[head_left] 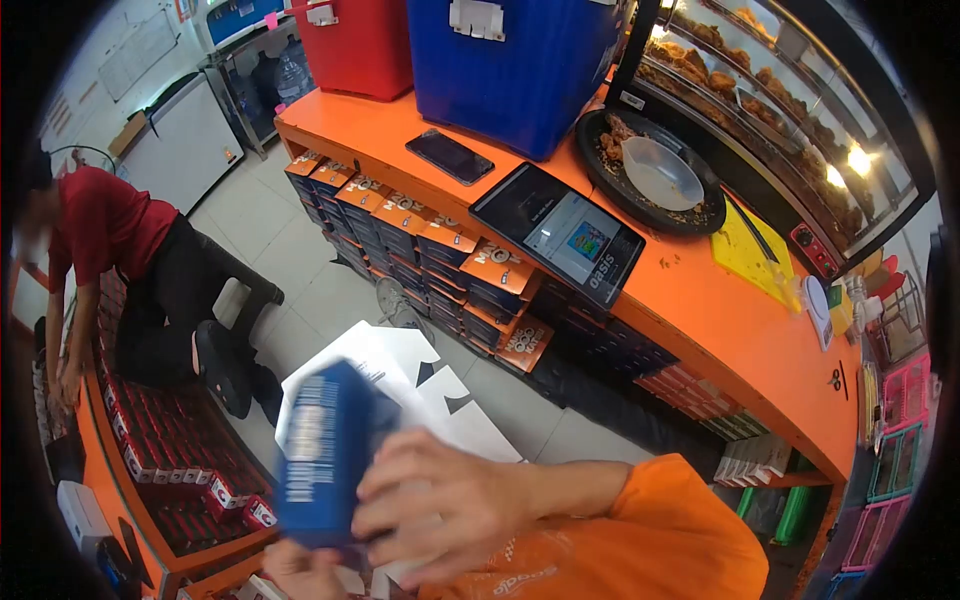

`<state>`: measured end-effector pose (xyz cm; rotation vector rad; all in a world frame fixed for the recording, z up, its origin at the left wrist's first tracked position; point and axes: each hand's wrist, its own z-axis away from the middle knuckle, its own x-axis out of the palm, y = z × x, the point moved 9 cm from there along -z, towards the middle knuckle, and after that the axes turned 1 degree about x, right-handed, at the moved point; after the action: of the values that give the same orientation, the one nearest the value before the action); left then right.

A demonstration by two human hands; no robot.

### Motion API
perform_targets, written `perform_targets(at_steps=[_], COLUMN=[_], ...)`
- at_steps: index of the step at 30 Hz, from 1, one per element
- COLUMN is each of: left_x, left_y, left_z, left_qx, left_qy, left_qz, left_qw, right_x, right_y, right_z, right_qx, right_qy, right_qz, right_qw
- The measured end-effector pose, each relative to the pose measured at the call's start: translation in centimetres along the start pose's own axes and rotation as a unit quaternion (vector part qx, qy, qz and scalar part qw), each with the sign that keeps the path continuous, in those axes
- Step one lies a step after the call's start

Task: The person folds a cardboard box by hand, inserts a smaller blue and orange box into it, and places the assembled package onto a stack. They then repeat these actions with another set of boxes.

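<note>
A blue box (318, 455) with white print is held up at the lower centre, slightly blurred. My right hand (430, 505) presses against its right side, fingers bent around the edge. Below its lower edge, my left hand (305, 570) grips the bottom; part of that hand is cut off by the frame. Behind the box lies a large white cardboard sheet (400, 380) with cut notches.
An orange counter (700, 290) carries a phone (450, 156), a tablet (560, 235), a black tray (650, 170) and a blue bin (510, 70). Boxes (440, 235) are stacked beneath. A person in red (115, 220) leans over shelves at the left.
</note>
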<state>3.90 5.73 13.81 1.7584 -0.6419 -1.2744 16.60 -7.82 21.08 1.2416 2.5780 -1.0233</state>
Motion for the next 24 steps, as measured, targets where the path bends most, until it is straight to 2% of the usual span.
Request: perform_targets(at_steps=[1, 2, 3, 4, 6, 9, 13, 20, 23, 24], left_x=[-2.2, -4.0, -4.3, -4.4, -4.5, -4.7, -5.6, -7.2, -5.7, -4.6], left_y=[-1.6, -3.5, -3.8, -3.5, -2.8, -2.3, -2.0, -2.2, -3.6, -3.7], left_z=[0.7, 2.3, 2.7, 2.4, 2.4, 2.6, 2.8, 4.0, 2.7, 1.2], left_qx=[-0.016, -0.032, -0.04, -0.045, -0.049, -0.05, -0.052, -0.076, -0.079, -0.057], left_qy=[0.182, 0.354, 0.388, 0.378, 0.367, 0.368, 0.388, 0.413, 0.398, 0.333], left_qz=[0.156, 0.302, 0.302, 0.284, 0.263, 0.249, 0.234, 0.224, 0.221, 0.213], left_qw=[0.971, 0.885, 0.87, 0.88, 0.891, 0.894, 0.89, 0.879, 0.887, 0.917], right_x=[1.0, 1.9, 3.0, 3.7, 3.4, 2.6, 3.5, 2.3, 3.9, 4.3], right_y=[-0.7, -1.6, -1.8, -1.9, -2.0, -2.2, -2.5, -3.4, -2.6, -1.9], right_z=[0.8, 1.5, 1.6, 1.8, 2.0, 0.9, 0.9, -0.6, -0.6, -0.6], right_qx=[-0.04, -0.079, -0.082, -0.081, -0.099, -0.079, -0.132, -0.123, -0.095, -0.06], right_qy=[-0.026, -0.053, -0.062, -0.064, 0.011, 0.026, 0.004, 0.012, -0.025, -0.035], right_qz=[-0.037, -0.076, -0.041, -0.041, 0.053, 0.029, 0.051, 0.013, 0.069, 0.091], right_qw=[0.998, 0.993, 0.994, 0.994, 0.994, 0.996, 0.99, 0.992, 0.993, 0.993])
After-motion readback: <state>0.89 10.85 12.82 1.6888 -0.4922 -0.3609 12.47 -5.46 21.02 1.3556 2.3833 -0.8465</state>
